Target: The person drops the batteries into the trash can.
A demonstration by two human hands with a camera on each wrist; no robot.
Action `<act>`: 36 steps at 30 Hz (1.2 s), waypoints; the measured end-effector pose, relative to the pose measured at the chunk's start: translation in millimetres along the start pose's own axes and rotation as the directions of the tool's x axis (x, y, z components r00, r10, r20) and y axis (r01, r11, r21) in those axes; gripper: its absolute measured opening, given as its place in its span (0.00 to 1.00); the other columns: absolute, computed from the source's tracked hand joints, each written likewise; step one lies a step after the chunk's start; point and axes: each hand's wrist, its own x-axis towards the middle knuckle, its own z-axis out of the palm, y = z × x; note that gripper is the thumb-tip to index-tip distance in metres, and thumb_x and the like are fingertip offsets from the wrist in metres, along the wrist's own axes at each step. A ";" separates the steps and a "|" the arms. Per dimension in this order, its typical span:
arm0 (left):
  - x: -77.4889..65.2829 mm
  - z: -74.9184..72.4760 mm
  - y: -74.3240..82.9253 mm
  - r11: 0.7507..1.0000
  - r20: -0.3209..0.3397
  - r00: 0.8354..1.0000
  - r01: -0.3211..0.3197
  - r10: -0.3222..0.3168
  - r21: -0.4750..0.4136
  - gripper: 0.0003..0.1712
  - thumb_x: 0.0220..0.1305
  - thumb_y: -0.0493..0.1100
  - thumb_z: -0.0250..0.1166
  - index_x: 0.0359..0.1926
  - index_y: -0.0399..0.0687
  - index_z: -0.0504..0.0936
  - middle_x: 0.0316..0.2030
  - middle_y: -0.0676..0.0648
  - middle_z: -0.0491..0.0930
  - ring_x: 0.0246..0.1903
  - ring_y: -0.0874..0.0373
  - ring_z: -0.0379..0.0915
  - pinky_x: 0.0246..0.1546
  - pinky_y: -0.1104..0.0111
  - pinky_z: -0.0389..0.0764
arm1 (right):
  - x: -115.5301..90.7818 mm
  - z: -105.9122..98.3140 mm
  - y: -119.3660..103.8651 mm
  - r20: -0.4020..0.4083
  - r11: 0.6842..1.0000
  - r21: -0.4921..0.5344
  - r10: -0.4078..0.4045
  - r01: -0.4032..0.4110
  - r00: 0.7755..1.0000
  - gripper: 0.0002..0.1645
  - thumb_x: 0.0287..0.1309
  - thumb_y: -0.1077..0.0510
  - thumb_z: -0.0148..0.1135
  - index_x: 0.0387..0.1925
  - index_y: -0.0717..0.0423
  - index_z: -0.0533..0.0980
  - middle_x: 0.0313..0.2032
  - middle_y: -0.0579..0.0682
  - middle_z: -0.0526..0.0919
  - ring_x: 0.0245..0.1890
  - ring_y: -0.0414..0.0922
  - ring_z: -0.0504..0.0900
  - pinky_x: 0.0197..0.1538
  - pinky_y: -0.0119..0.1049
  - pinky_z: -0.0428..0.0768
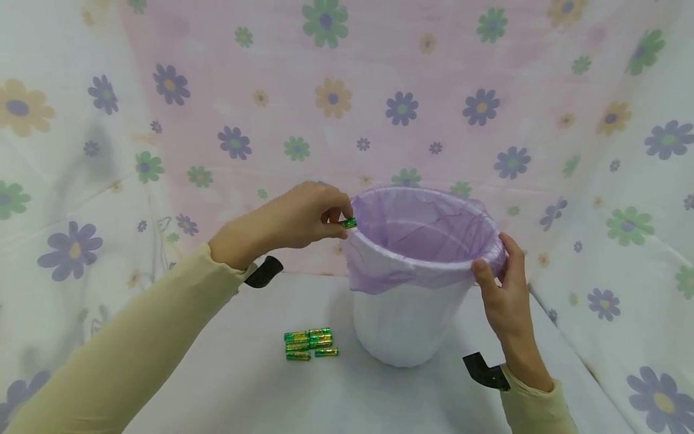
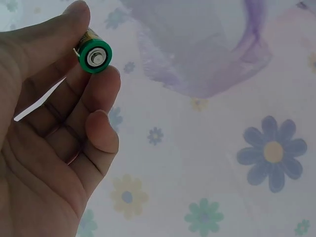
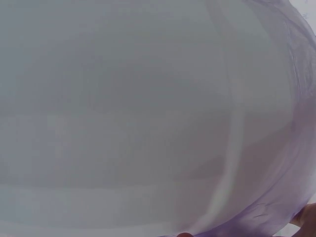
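My left hand (image 1: pixel 303 217) pinches a green and gold battery (image 1: pixel 349 223) between thumb and fingers, right at the left rim of a white bin (image 1: pixel 406 325). In the left wrist view the battery (image 2: pixel 95 55) shows its metal end cap toward the camera. A thin purple bag (image 1: pixel 428 229) lines the bin and folds down over its rim. On the bin's right side my right hand (image 1: pixel 506 289) grips the lined rim, thumb on the near side. The right wrist view is mostly filled by the white bin wall (image 3: pixel 123 123) and the bag's edge (image 3: pixel 296 123).
Several more green and gold batteries (image 1: pixel 309 343) lie grouped on the white tabletop (image 1: pixel 244 386), left of the bin's base. A flower-patterned cloth (image 1: pixel 260 96) hangs behind and at both sides.
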 end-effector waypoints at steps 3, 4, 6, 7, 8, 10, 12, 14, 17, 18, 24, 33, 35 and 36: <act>12.7 1.1 2.5 1.000 0.007 1.000 -0.001 0.001 -0.021 0.09 0.53 0.43 0.66 0.36 0.48 0.79 0.24 0.54 0.71 0.26 0.60 0.65 0.31 0.69 0.68 | -0.6 -0.2 0.8 0.003 1.000 -0.007 0.002 -0.002 1.000 0.36 0.59 0.54 0.52 0.66 0.36 0.50 0.53 0.52 0.67 0.51 0.45 0.68 0.45 0.23 0.68; 17.4 2.2 3.7 0.999 0.013 1.000 0.003 -0.003 -0.036 0.09 0.54 0.43 0.66 0.36 0.49 0.79 0.24 0.54 0.71 0.26 0.60 0.65 0.30 0.69 0.68 | -0.6 -0.4 1.0 0.003 1.000 -0.010 0.003 -0.002 1.000 0.36 0.59 0.54 0.52 0.66 0.35 0.50 0.52 0.52 0.67 0.51 0.45 0.68 0.45 0.23 0.68; 27.3 5.5 6.1 0.997 0.031 0.999 0.016 -0.014 -0.071 0.08 0.54 0.44 0.66 0.36 0.50 0.79 0.25 0.53 0.71 0.26 0.60 0.65 0.30 0.70 0.68 | -0.7 -1.3 1.4 0.001 1.000 -0.011 0.003 -0.003 1.000 0.36 0.60 0.54 0.52 0.65 0.35 0.50 0.52 0.52 0.67 0.51 0.45 0.68 0.45 0.23 0.67; 32.3 7.5 7.3 0.996 0.037 0.999 0.018 -0.015 -0.090 0.08 0.54 0.44 0.66 0.36 0.49 0.79 0.25 0.53 0.72 0.27 0.60 0.65 0.30 0.70 0.68 | -0.9 -1.8 1.6 -0.001 1.000 -0.014 0.003 -0.003 1.000 0.36 0.59 0.54 0.52 0.65 0.35 0.50 0.53 0.52 0.67 0.51 0.44 0.68 0.45 0.23 0.67; 37.2 9.9 8.4 0.994 0.041 0.999 0.018 -0.013 -0.111 0.08 0.54 0.44 0.66 0.36 0.49 0.79 0.24 0.53 0.72 0.27 0.60 0.65 0.31 0.70 0.68 | -1.1 -2.3 1.7 -0.002 1.000 -0.017 0.005 -0.005 1.000 0.36 0.59 0.54 0.52 0.65 0.35 0.50 0.53 0.52 0.67 0.51 0.45 0.68 0.45 0.23 0.67; 46.7 15.0 10.2 0.991 0.046 0.999 0.016 -0.010 -0.133 0.08 0.53 0.43 0.66 0.35 0.49 0.79 0.24 0.52 0.72 0.27 0.60 0.65 0.32 0.71 0.68 | -1.3 -3.0 1.7 0.003 1.000 -0.018 0.007 -0.007 1.000 0.36 0.60 0.54 0.52 0.66 0.35 0.50 0.53 0.52 0.66 0.52 0.45 0.68 0.46 0.23 0.67; 55.1 19.6 11.8 0.989 0.049 0.999 0.012 -0.005 -0.144 0.07 0.53 0.43 0.67 0.34 0.49 0.80 0.23 0.52 0.72 0.27 0.60 0.65 0.31 0.71 0.68 | -1.4 -3.4 1.6 0.007 1.000 -0.021 0.009 -0.009 1.000 0.36 0.59 0.54 0.52 0.66 0.35 0.50 0.54 0.52 0.66 0.53 0.45 0.67 0.46 0.23 0.67; 63.5 24.1 13.4 0.989 0.049 0.999 0.001 0.007 -0.150 0.07 0.53 0.43 0.67 0.34 0.49 0.80 0.23 0.52 0.72 0.26 0.61 0.65 0.31 0.72 0.68 | -1.3 -3.5 1.5 0.007 1.000 -0.021 0.008 -0.008 1.000 0.36 0.59 0.54 0.52 0.66 0.36 0.50 0.54 0.52 0.66 0.53 0.46 0.67 0.47 0.24 0.67; 74.9 31.4 14.4 0.987 0.053 0.998 -0.014 0.023 -0.163 0.07 0.53 0.43 0.67 0.33 0.48 0.80 0.23 0.51 0.72 0.25 0.61 0.65 0.30 0.72 0.68 | -1.4 -3.2 1.4 0.002 1.000 -0.020 0.011 -0.011 1.000 0.36 0.59 0.54 0.52 0.66 0.35 0.50 0.54 0.52 0.66 0.53 0.46 0.67 0.47 0.24 0.67; 78.4 33.9 14.7 0.986 0.055 0.998 -0.014 0.024 -0.169 0.07 0.53 0.43 0.67 0.33 0.48 0.80 0.23 0.51 0.72 0.25 0.61 0.65 0.29 0.73 0.67 | -1.4 -2.9 1.3 -0.001 1.000 -0.020 0.013 -0.013 1.000 0.36 0.59 0.53 0.52 0.65 0.35 0.51 0.54 0.52 0.67 0.53 0.46 0.68 0.47 0.25 0.68; 94.6 48.5 14.7 0.980 0.096 0.995 0.039 -0.021 -0.196 0.07 0.53 0.44 0.67 0.33 0.51 0.79 0.24 0.52 0.72 0.26 0.62 0.66 0.29 0.73 0.68 | -1.1 -0.7 0.5 -0.003 1.000 -0.015 0.020 -0.020 1.000 0.35 0.59 0.53 0.53 0.65 0.34 0.51 0.53 0.51 0.68 0.51 0.44 0.68 0.46 0.24 0.68; 110.6 65.8 12.4 0.975 0.148 0.988 0.079 -0.048 -0.208 0.08 0.53 0.46 0.67 0.34 0.50 0.79 0.27 0.51 0.74 0.29 0.61 0.67 0.31 0.74 0.68 | -0.8 -0.4 -2.4 0.005 1.000 -0.013 0.012 -0.012 1.000 0.35 0.59 0.53 0.52 0.65 0.35 0.51 0.54 0.52 0.67 0.52 0.46 0.68 0.46 0.25 0.68; 112.9 68.0 12.5 0.975 0.155 0.987 0.080 -0.048 -0.206 0.08 0.53 0.46 0.67 0.33 0.50 0.79 0.27 0.51 0.74 0.29 0.61 0.67 0.31 0.74 0.68 | -0.7 -0.1 -3.0 0.003 1.000 -0.017 0.012 -0.012 1.000 0.35 0.59 0.53 0.52 0.66 0.35 0.51 0.54 0.52 0.67 0.52 0.46 0.68 0.46 0.25 0.68; 113.8 68.9 12.7 0.975 0.156 0.987 0.080 -0.048 -0.205 0.08 0.53 0.47 0.67 0.33 0.51 0.79 0.27 0.52 0.74 0.29 0.61 0.67 0.31 0.74 0.68 | -0.5 0.1 -3.0 0.002 1.000 -0.018 0.012 -0.012 1.000 0.35 0.59 0.53 0.52 0.66 0.36 0.51 0.54 0.52 0.67 0.52 0.46 0.68 0.46 0.25 0.68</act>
